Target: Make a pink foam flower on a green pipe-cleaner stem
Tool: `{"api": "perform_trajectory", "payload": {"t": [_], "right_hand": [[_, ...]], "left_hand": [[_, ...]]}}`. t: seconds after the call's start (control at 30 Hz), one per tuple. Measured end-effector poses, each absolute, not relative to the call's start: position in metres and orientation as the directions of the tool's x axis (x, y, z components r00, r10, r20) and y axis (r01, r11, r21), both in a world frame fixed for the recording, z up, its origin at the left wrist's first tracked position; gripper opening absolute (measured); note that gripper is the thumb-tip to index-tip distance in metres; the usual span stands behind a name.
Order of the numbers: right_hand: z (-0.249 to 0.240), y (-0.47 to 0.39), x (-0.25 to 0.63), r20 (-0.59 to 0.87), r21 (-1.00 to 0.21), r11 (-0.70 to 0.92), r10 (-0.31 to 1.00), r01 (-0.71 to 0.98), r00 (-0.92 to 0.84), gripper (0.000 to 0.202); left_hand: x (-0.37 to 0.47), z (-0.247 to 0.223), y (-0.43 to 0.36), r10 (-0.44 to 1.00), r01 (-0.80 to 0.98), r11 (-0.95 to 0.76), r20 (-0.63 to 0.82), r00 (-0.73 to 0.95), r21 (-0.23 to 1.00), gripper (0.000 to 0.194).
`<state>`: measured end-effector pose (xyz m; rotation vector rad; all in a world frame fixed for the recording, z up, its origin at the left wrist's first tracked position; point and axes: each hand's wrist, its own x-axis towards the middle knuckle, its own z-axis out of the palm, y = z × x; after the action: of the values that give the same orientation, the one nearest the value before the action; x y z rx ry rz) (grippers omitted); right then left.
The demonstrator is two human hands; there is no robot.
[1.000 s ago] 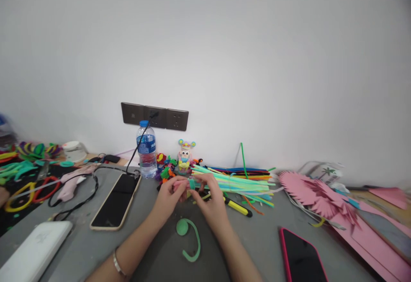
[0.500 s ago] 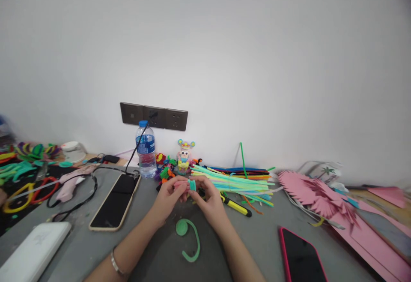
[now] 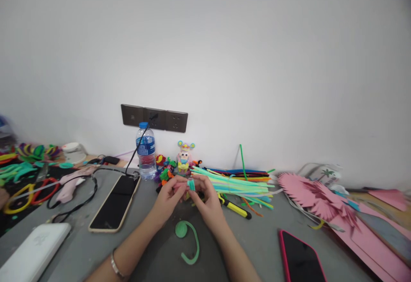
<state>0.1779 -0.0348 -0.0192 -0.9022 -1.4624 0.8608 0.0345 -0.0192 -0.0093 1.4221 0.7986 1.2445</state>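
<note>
Both hands meet over the middle of the grey table around a small pink-and-teal piece (image 3: 191,184), which looks like wound pipe cleaner. My left hand (image 3: 171,198) is closed on its pink part, fingertips curled round it. On the teal end, the thumb and fingers of my right hand (image 3: 207,200) pinch from the other side. Fingers cover much of the piece. Just below the hands lies a green pipe cleaner (image 3: 181,229) coiled into a flat disc, with a curved loose tail. A bundle of pale green and yellow pipe cleaners (image 3: 234,182) rests beyond my right hand.
A small figure (image 3: 183,157) and a water bottle (image 3: 146,151) stand near the wall. Left lie a phone (image 3: 114,205), a pink glue gun (image 3: 67,187), scissors (image 3: 24,198) and a white power bank (image 3: 35,252). Right are a yellow cutter (image 3: 237,209), a pink-edged phone (image 3: 302,256) and pink paper (image 3: 324,196).
The hands stay in place on the piece, with slight finger movement; the teal end is tilted a little differently. The whole view has shifted slightly.
</note>
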Motion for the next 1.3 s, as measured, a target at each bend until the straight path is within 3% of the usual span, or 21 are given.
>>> {"api": "perform_trajectory", "payload": {"t": [0.5, 0.8, 1.3], "right_hand": [[-0.0231, -0.0330, 0.1755, 0.440, -0.898, 0.440, 0.898, -0.012, -0.004, 0.038], [-0.0227, -0.0296, 0.1758, 0.458, -0.885, 0.457, 0.889, -0.083, 0.009, 0.039], [-0.0247, -0.0293, 0.1748, 0.429, -0.894, 0.429, 0.903, -0.132, 0.030, 0.042]], "left_hand": [[0.0313, -0.0098, -0.0196, 0.923, -0.028, -0.295, 0.292, 0.250, 0.955, 0.022], [0.0291, -0.0162, -0.0137, 0.828, 0.016, -0.531, 0.515, 0.221, 0.847, 0.019], [0.0258, -0.0126, -0.0138, 0.778, 0.121, -0.614, 0.571, 0.262, 0.780, 0.018]]}}
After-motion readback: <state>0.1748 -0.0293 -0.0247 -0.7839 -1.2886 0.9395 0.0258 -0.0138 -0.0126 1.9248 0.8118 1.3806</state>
